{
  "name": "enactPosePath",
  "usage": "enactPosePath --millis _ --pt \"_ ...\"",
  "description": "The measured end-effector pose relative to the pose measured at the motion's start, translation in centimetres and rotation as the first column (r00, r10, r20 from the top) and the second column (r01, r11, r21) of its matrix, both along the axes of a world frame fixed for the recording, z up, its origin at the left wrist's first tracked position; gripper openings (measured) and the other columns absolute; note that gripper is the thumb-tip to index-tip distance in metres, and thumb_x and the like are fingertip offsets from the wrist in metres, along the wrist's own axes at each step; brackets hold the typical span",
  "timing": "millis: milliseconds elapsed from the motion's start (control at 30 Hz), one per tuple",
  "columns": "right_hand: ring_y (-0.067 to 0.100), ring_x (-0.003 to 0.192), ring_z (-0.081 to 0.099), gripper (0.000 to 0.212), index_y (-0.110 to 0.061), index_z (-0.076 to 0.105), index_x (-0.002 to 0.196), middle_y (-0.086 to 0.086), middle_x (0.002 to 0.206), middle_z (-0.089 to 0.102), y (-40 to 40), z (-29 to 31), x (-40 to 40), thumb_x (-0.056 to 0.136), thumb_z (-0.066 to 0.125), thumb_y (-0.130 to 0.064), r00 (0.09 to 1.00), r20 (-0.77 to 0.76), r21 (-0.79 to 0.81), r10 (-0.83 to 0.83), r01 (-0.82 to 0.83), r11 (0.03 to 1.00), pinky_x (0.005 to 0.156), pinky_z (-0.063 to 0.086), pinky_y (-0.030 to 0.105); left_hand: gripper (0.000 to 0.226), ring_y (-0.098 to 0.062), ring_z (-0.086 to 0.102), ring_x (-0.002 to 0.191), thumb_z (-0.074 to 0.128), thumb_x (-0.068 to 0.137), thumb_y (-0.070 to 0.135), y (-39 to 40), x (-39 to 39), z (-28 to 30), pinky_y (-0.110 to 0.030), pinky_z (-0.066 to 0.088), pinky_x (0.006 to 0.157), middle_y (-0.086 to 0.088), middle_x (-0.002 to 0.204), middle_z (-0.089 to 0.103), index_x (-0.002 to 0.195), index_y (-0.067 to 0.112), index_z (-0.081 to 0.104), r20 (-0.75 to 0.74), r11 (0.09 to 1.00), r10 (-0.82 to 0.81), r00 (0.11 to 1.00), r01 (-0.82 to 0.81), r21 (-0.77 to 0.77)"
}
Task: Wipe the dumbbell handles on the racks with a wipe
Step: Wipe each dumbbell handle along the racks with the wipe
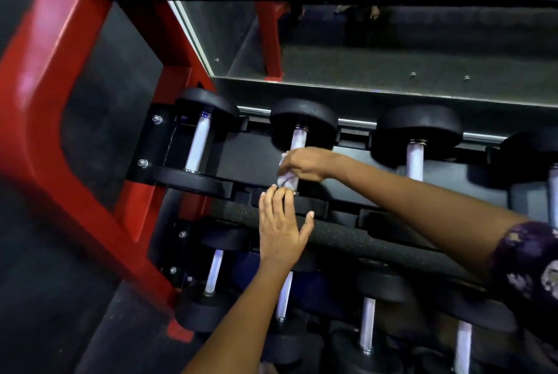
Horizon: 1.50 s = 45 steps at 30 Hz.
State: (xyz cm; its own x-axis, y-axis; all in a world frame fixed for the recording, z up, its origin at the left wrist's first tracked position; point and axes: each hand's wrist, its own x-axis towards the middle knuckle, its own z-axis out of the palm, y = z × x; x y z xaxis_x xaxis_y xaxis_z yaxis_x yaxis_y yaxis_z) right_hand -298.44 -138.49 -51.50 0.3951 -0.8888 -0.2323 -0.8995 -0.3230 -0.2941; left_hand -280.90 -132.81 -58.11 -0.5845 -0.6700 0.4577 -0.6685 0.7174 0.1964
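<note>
My right hand point(305, 163) has its grip curled tight round the wipe point(285, 181), wrapped on the second dumbbell's handle point(297, 139) on the middle rack point(238, 153). My left hand point(282, 222), fingers straight, presses that dumbbell's near head point(314, 204).

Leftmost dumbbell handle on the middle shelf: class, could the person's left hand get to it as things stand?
Probably yes. The left hand rests open on the neighbouring dumbbell's near head, holding nothing, and the leftmost handle lies bare beside it with nothing between.
</note>
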Motion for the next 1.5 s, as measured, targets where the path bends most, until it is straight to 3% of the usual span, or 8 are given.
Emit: enactPosePath --millis 133,300,433,633,967,1167,1300,1500 --pt "0.025 0.116 0.051 0.027 -0.013 0.060 0.112 0.008 0.118 0.060 -2.5 1.3 -1.8 0.093 0.042 -0.018 0.937 -0.339 -0.174 -0.078 0.019 0.985 0.097 0.038 0.032 0.048 -0.033 0.040 0.122 0.043 0.092 0.041 0.0 -0.1 -0.1 -0.047 0.024 0.112 -0.015 0.118 0.047 0.121 0.002 0.044 -0.002 1.000 0.002 1.000 -0.002 -0.012" --pt "0.024 0.117 0.048 0.033 -0.016 0.053 0.123 0.011 0.119 0.057 -1.2 0.8 0.6 0.092 0.043 -0.013 0.922 -0.366 0.052 0.125 -0.114 0.992 0.099 0.034 0.034 0.050 -0.033 0.038 0.122 0.042 0.092 0.042 0.0 0.1 0.0 -0.047 0.022 0.112 -0.012 0.120 0.040 0.123 0.003 0.042 0.006 1.000 -0.015 1.000 0.015 -0.009" --pt "0.021 0.128 0.044 0.034 -0.021 0.049 0.129 0.002 0.131 0.055 -3.1 2.9 -0.4 0.098 0.035 -0.021 0.767 -0.626 0.024 0.140 -0.160 0.987 0.115 0.013 0.038 0.048 -0.032 0.038 0.122 0.042 0.093 0.042 -0.1 0.2 0.0 -0.047 0.022 0.112 -0.012 0.120 0.039 0.122 0.003 0.042 0.014 1.000 -0.010 1.000 0.010 -0.013" --pt "0.013 0.139 0.023 0.054 -0.024 0.034 0.142 -0.006 0.146 0.038 0.5 0.8 1.0 0.091 0.041 -0.009 0.842 -0.479 0.110 0.249 -0.224 0.968 0.115 -0.001 0.044 0.050 -0.033 0.038 0.123 0.042 0.093 0.042 -0.1 0.2 -0.2 -0.047 0.020 0.113 -0.013 0.122 0.041 0.123 0.003 0.042 0.021 1.000 -0.004 1.000 0.005 -0.016" --pt "0.016 0.141 0.017 0.049 -0.029 0.030 0.143 -0.005 0.145 0.035 0.3 1.1 -1.2 0.096 0.036 -0.016 0.824 -0.550 -0.057 0.139 -0.203 0.977 0.111 -0.010 0.055 0.049 -0.033 0.038 0.122 0.043 0.092 0.041 -0.1 0.0 -0.1 -0.047 0.021 0.112 -0.012 0.121 0.040 0.122 0.003 0.042 0.004 1.000 0.001 1.000 -0.001 -0.028" --pt "0.022 0.140 0.021 0.049 -0.021 0.032 0.143 0.002 0.144 0.037 1.6 -0.9 -0.4 0.094 0.033 -0.013 0.786 -0.566 -0.062 0.249 -0.342 0.938 0.116 -0.002 0.041 0.048 -0.033 0.039 0.122 0.044 0.092 0.041 0.0 0.0 -0.2 -0.047 0.024 0.112 -0.013 0.121 0.042 0.121 0.003 0.043 -0.016 1.000 0.000 1.000 0.000 -0.027" --pt "0.020 0.104 0.062 0.047 -0.026 0.070 0.099 -0.005 0.098 0.068 -0.6 0.0 -2.5 0.078 0.028 -0.020 0.806 -0.590 -0.215 0.054 -0.221 0.951 0.098 0.044 0.039 0.049 -0.032 0.039 0.122 0.042 0.092 0.042 -0.1 0.1 -0.3 -0.046 0.023 0.112 -0.012 0.121 0.041 0.122 0.003 0.043 0.000 0.999 -0.005 1.000 0.005 -0.036" --pt "0.015 0.088 0.065 0.041 -0.027 0.069 0.080 -0.010 0.080 0.066 0.2 -1.7 -1.1 0.077 0.029 -0.021 0.800 -0.590 -0.220 0.112 -0.293 0.930 0.091 0.051 0.030 0.050 -0.033 0.039 0.122 0.043 0.092 0.042 -0.1 0.0 -0.3 -0.047 0.025 0.111 -0.012 0.121 0.041 0.122 0.003 0.042 0.002 0.999 -0.009 1.000 0.009 -0.046"
